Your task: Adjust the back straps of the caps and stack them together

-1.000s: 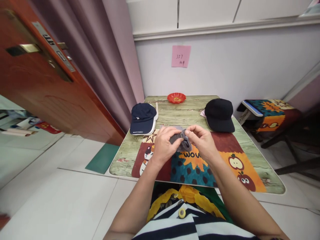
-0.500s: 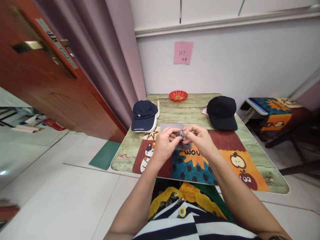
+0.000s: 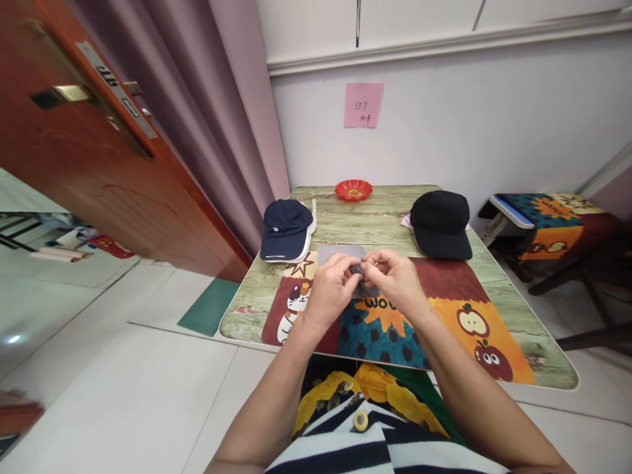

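Between my two hands is a small dark grey strap (image 3: 356, 268), pinched by the fingertips of both. My left hand (image 3: 333, 283) grips its left end with thumb and forefinger. My right hand (image 3: 390, 273) closes on the other end, with the fingers curled. Grey cloth (image 3: 340, 251), apparently part of a cap, shows behind and below the hands; they hide most of its shape. Under them lies a colourful printed mat (image 3: 385, 336) with a cat and apples.
A navy cap (image 3: 286, 230) stacked on a white one stands at the table's left. At the right is a black cap (image 3: 441, 224) over something pink. A red scalloped dish (image 3: 353, 190) sits at the back of the wooden-patterned table (image 3: 365, 224), near the wall.
Both hands stay in nearly the same place, with small finger movements on the strap. Less of the strap shows between the fingers now. The view has shifted slightly.
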